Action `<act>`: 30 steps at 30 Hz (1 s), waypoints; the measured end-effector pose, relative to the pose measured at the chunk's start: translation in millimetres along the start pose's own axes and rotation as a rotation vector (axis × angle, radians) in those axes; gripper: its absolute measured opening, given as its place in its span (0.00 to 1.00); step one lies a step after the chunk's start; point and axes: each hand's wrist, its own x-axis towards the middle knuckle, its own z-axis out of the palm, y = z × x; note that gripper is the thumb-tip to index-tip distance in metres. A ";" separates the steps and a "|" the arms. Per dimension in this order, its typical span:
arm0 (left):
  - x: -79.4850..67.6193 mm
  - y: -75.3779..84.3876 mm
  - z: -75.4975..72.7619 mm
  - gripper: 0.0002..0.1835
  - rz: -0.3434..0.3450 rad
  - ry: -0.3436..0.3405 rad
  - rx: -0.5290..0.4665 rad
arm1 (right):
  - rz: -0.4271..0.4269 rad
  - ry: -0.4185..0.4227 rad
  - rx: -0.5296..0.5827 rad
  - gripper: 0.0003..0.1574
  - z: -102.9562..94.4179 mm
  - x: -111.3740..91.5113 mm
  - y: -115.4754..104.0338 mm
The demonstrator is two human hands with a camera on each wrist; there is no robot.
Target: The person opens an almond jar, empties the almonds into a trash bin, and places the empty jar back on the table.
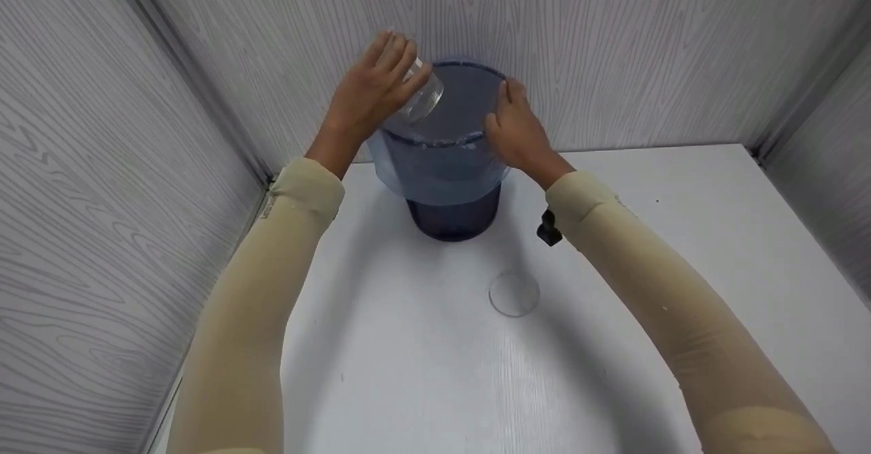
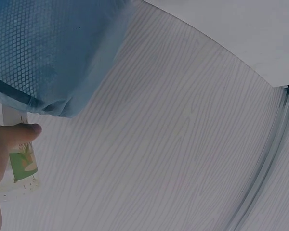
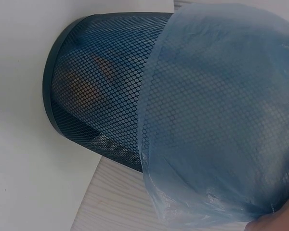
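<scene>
In the head view my left hand (image 1: 378,86) grips a clear jar (image 1: 425,96), tipped over the mouth of a mesh trash bin (image 1: 454,221). The left wrist view catches the thumb against the jar's side, where a green label (image 2: 23,166) shows. A blue plastic bag (image 1: 435,171) lines the bin and folds down over its rim. My right hand (image 1: 520,127) holds that rim on the right side, thumb outside on the bag. Through the mesh, the right wrist view has blurred orange-brown contents (image 3: 84,86) low in the bin.
A clear round lid (image 1: 514,294) lies on the white table (image 1: 422,372) in front of the bin. Wood-grain panels (image 1: 612,52) rise behind and at both sides. A small black piece (image 1: 549,229) sits by the right cuff.
</scene>
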 end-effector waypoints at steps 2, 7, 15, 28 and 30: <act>-0.3 0.2 -0.3 0.31 -0.003 -0.020 -0.007 | 0.002 -0.004 0.004 0.39 -0.6 -0.7 -0.4; -0.1 0.6 -1.0 0.30 -0.030 -0.062 -0.033 | 0.001 -0.013 0.016 0.39 -2.9 -1.2 -1.2; -1.6 3.8 0.9 0.28 -0.185 -0.110 -0.150 | 0.000 -0.012 0.014 0.39 -2.5 -1.4 2.1; -17.6 0.0 -1.5 0.32 -0.475 -0.133 -0.378 | 0.004 -0.028 -0.001 0.39 -4.3 -1.1 3.7; -19.1 -1.4 -2.2 0.35 -0.528 -0.137 -0.412 | 0.007 -0.034 -0.007 0.39 -5.1 -1.1 4.0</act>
